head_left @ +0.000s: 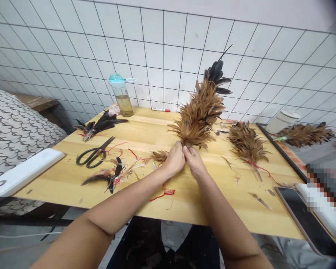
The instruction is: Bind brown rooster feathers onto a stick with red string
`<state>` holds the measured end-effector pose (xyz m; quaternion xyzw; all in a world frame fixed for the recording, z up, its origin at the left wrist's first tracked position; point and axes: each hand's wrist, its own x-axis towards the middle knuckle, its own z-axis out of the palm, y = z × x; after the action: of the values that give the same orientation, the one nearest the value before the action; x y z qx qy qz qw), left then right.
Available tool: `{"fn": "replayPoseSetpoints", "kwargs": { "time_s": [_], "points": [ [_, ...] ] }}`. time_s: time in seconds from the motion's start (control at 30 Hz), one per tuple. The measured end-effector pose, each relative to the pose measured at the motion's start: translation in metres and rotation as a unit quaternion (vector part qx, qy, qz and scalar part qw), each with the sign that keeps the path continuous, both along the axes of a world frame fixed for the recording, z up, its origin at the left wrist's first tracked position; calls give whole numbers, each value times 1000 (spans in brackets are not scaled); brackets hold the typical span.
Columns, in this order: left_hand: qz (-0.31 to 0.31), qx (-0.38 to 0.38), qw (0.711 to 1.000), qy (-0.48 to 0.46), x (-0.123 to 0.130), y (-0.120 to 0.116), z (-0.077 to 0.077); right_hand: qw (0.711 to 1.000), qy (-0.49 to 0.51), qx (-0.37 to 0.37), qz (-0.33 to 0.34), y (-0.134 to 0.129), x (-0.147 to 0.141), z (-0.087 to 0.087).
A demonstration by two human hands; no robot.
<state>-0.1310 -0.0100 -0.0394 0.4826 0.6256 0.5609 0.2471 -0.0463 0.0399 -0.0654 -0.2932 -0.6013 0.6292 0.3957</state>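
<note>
A feather duster [200, 112], brown and bushy with black feathers at its tip, leans up and to the right over the table. Both my hands close round its base, side by side. My left hand [176, 158] is curled at the lower end of the feathers. Against it, my right hand [193, 160] pinches the same spot with thumb and fingers. The stem under my fingers is hidden. Just left of my left hand lie some loose brown feathers [159, 156]. A piece of red string [166, 192] rests on the table below my hands.
Black scissors [93, 155], dark feathers [103, 123] and feather scraps [114, 177] lie on the left. A water bottle [123, 99] and a red-and-white marker [160, 110] are at the back. Rightward are another brown feather bundle [248, 144] and a phone [305, 216] by the table edge.
</note>
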Motion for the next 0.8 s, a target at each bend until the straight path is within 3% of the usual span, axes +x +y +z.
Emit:
{"fn": "replayPoseSetpoints", "kwargs": {
  "time_s": [0.17, 0.33, 0.43, 0.63, 0.8],
  "points": [
    [-32, 20, 999, 13, 1, 0, -4, 996, -56, 44, -49, 7, 2, -11],
    [-128, 55, 983, 120, 0, -2, 2, 998, -14, -5, -58, 12, 5, -18],
    [-160, 15, 969, 187, -5, 0, 5, 997, 20, -53, -50, 13, 6, -16],
    [-104, -96, 973, 183, -10, 4, -1, 992, 78, -101, -1, 11, 7, -6],
    [-37, -44, 980, 191, 0, 2, -9, 987, 94, -124, 27, 8, 8, 1]
  ]
}}
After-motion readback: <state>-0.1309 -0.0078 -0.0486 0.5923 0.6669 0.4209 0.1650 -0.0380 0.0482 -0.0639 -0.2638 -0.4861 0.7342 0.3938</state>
